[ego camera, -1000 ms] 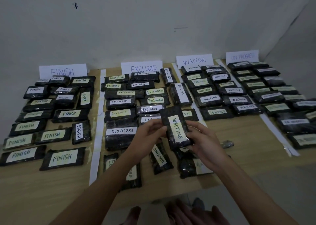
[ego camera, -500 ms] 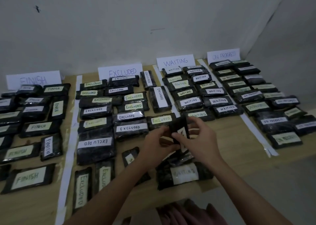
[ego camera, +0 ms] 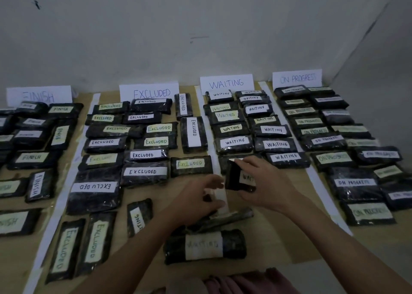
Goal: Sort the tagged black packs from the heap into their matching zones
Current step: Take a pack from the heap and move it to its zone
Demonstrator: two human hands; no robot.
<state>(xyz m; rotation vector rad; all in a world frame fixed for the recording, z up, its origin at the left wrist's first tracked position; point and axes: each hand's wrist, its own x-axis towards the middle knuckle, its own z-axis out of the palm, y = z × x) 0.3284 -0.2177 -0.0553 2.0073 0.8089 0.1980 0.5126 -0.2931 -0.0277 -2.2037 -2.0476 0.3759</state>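
Head view, centre of the frame: my right hand (ego camera: pixel 265 182) grips a WAITING pack (ego camera: pixel 239 178) from above, tag up so I can read it, just below the WAITING rows (ego camera: pixel 252 128), likely where it belongs. My left hand (ego camera: pixel 200 201) hangs relaxed, fingers loose, over the heap (ego camera: pixel 205 244) of glossy, plastic-wrapped black bricks on the wooden tabletop (ego camera: pixel 278 233).

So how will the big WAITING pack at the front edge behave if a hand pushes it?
The WAITING pack looks rounded and bulging, so it may roll or rock rather than slide flat. Its wrap seems glossy, perhaps slippery. It lies near the table edge, so a push toward the person could drop it.
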